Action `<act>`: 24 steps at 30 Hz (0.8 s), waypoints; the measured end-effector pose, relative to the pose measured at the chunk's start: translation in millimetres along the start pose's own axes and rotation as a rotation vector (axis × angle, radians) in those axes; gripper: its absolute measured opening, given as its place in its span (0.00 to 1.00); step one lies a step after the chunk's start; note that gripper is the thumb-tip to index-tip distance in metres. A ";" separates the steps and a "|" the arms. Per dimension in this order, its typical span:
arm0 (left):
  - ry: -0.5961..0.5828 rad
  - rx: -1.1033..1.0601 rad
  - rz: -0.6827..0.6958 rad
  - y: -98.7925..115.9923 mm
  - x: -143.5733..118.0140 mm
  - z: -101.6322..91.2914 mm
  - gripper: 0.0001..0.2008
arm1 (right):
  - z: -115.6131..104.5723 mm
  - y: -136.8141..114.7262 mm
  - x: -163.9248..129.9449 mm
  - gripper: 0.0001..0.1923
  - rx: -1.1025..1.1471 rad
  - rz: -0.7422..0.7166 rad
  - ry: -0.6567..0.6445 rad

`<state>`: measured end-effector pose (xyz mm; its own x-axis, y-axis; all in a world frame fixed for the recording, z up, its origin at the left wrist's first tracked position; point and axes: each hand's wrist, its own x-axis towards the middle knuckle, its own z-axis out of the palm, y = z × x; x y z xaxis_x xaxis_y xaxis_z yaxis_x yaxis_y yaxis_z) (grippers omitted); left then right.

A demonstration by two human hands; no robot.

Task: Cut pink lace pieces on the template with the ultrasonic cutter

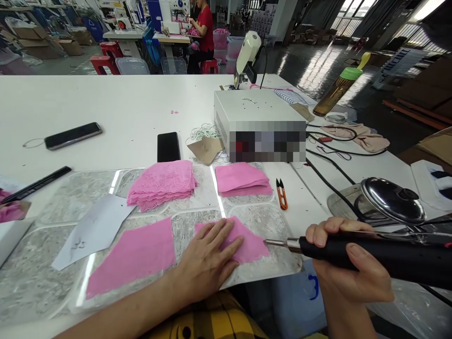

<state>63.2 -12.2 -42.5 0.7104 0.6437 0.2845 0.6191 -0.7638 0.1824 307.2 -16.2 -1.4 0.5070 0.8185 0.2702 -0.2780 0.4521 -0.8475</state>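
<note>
On a gray patterned mat (31, 282), I am pressing a pink cloth piece (249, 242) flat under my left hand (208, 261), its fingers loosely spreading, while my right hand (353, 282) is wrapping its fingers around a black-handled tool (416, 259), whose metal tip is pointing at the cloth's right edge.

Bright tabletop (134, 106), glare on floor (319, 63), partly pixelated

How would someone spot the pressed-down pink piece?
Find the big pale box on the table, then the grey mat in front of it. Near the mat's front edge lies the pink piece; unlike other pink cloth, it's partly under the left hand, with the black tool pointing at its right edge.
</note>
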 end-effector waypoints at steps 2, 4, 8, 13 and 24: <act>-0.004 -0.003 -0.001 0.2 0.1 -0.6 0.21 | -0.1 1.0 -0.6 0.08 -0.011 0.002 -0.009; -0.011 -0.008 -0.002 0.3 -0.1 -1.2 0.21 | -0.9 1.5 -1.0 0.08 -0.033 -0.011 -0.026; -0.020 -0.023 -0.004 0.3 -0.2 -1.5 0.21 | -2.0 0.9 -1.5 0.06 -0.060 -0.022 -0.051; -0.038 -0.007 0.000 0.6 0.8 -2.4 0.21 | 0.0 -0.6 -1.4 0.07 -0.072 -0.007 -0.039; -0.030 -0.023 -0.020 3.7 0.4 -2.0 0.21 | 11.9 6.7 -2.4 0.08 -0.042 0.003 -0.068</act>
<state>65.1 -14.9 -39.8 0.7080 0.6595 0.2526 0.6255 -0.7517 0.2091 294.5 -11.0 -2.3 0.4496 0.8425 0.2966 -0.2447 0.4355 -0.8663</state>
